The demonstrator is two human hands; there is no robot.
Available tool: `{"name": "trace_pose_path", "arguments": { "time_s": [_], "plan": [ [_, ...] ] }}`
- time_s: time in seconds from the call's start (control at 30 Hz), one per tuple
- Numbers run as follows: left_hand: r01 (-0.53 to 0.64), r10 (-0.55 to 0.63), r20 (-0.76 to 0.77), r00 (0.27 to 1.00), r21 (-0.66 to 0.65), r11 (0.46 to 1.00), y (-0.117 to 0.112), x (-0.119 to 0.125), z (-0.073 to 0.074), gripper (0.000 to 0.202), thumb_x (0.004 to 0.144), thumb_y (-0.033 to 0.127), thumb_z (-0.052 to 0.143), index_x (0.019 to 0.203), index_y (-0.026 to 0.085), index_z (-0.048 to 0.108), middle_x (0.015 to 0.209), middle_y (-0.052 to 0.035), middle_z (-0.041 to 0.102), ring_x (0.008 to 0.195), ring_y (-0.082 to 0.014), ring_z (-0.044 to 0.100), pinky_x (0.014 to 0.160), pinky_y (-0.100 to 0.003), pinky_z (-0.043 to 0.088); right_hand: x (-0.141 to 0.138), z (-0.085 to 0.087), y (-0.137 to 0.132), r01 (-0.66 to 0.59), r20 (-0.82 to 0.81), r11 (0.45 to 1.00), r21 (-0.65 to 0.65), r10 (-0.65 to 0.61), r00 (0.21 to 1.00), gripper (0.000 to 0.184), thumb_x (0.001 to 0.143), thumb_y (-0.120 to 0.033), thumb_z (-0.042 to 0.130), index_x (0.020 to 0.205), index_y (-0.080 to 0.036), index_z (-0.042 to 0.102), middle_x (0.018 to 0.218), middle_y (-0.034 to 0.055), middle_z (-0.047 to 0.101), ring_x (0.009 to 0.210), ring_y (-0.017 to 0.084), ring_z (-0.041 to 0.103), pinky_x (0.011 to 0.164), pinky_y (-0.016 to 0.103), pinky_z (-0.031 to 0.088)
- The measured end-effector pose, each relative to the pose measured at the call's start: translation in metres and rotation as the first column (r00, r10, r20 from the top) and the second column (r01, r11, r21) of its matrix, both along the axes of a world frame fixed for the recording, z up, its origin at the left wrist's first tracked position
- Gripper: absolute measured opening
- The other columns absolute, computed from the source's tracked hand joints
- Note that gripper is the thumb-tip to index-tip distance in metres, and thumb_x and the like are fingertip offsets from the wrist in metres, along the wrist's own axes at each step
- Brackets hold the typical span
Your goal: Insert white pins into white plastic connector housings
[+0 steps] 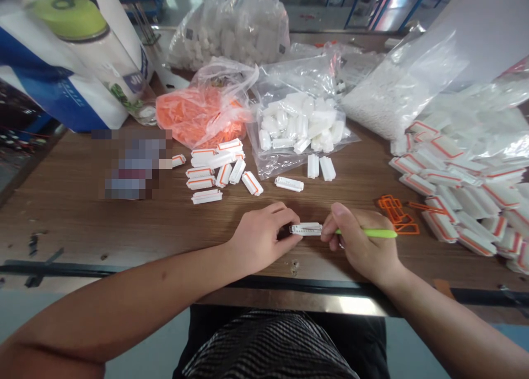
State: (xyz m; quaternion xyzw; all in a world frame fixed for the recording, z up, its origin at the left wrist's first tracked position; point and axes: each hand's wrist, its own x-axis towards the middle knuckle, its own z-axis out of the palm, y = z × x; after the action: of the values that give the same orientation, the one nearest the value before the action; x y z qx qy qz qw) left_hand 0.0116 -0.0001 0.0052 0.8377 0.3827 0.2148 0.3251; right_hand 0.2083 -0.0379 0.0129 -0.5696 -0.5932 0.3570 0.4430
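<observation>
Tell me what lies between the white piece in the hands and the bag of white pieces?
In the head view, three loose white pieces lie on the wooden table between the held piece and the bag.

head cam | faces fwd+down | close over table

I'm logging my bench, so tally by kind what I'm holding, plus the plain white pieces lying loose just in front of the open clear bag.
loose plain white pieces in front of the open bag: 3
held white piece, pinched between left hand and right hand: 1
green tool in the right hand: 1
Total: 5
</observation>
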Motion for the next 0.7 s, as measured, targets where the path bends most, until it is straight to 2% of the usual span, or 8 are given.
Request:
{"name": "trace_pose_path", "arguments": {
  "time_s": [0.3, 0.43, 0.7],
  "plan": [
    [-0.003, 0.003, 0.005, 1.0, -0.001, 1.0, -0.0006, -0.0009, 0.0, 0.01, 0.085, 0.023, 0.069, 0.093, 0.019, 0.066, 0.082, 0.0032, 0.061, 0.06, -0.0085, 0.05, 0.058, -0.023, 0.038, -0.0004, 0.002, 0.0029, 0.057, -0.076, 0.99, -0.127, -0.067, 0.995, 0.051, 0.095, -0.046, 0.051, 0.054, -0.018, 0.063, 0.05, 0.0019, 0.063, 0.036, 0.008, 0.054, 0.036, 0.019, 0.042],
    [0.002, -0.002, 0.01, 1.0, 0.006, 1.0, -0.0005, -0.0012, -0.0003, 0.01, 0.085, 0.022, 0.07, 0.092, 0.018, 0.066, 0.082, 0.003, 0.061, 0.061, -0.0086, 0.051, 0.058, -0.023, 0.039, 0.0003, -0.0008, 0.0024, 0.038, -0.134, 0.991, -0.127, -0.055, 0.989, 0.052, 0.095, -0.048, 0.052, 0.054, -0.018, 0.062, 0.052, 0.0023, 0.063, 0.037, 0.009, 0.055, 0.037, 0.019, 0.043],
    [0.003, -0.003, 0.013, 1.0, 0.008, 1.0, -0.0001, -0.0005, -0.0009, 0.009, 0.085, 0.022, 0.069, 0.092, 0.018, 0.066, 0.081, 0.0025, 0.061, 0.063, -0.0094, 0.052, 0.059, -0.024, 0.039, -0.0003, -0.0008, 0.0034, 0.056, -0.111, 0.989, -0.14, -0.072, 0.991, 0.052, 0.096, -0.047, 0.052, 0.054, -0.018, 0.061, 0.051, 0.0015, 0.063, 0.036, 0.008, 0.054, 0.036, 0.019, 0.042]
  ]
}}
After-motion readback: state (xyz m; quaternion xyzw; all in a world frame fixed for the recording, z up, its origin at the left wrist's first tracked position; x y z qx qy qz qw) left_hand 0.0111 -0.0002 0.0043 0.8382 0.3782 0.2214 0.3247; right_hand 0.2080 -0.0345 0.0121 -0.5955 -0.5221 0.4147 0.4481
